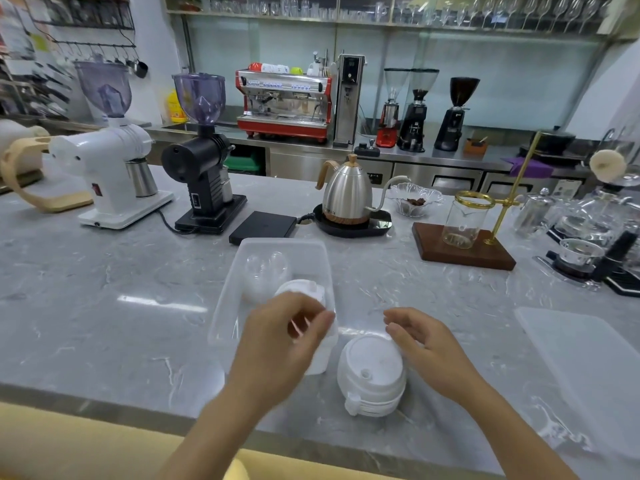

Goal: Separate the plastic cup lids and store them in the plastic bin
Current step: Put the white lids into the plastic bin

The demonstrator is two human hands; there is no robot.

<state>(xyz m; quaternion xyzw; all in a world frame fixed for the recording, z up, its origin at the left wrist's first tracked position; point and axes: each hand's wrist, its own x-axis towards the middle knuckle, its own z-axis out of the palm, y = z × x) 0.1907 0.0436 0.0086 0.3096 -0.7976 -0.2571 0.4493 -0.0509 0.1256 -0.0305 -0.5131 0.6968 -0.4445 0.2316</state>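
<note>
On the bench (104, 289), the lid stack (372, 374) sits just beside the bin (235, 271). Lids look light, thin, slippery; pinch one rim. Left hand (277, 344) pinches a lid (301, 292) over the bin; right hand (426, 344) fingers hang loose, empty.

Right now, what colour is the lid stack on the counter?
White, seen in the head view: lid stack.

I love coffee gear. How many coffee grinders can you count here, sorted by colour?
White grinder, front counter: 1
Black grinders, one front, two back: 3
Red grinder, back counter: 1
Total: 5
</note>
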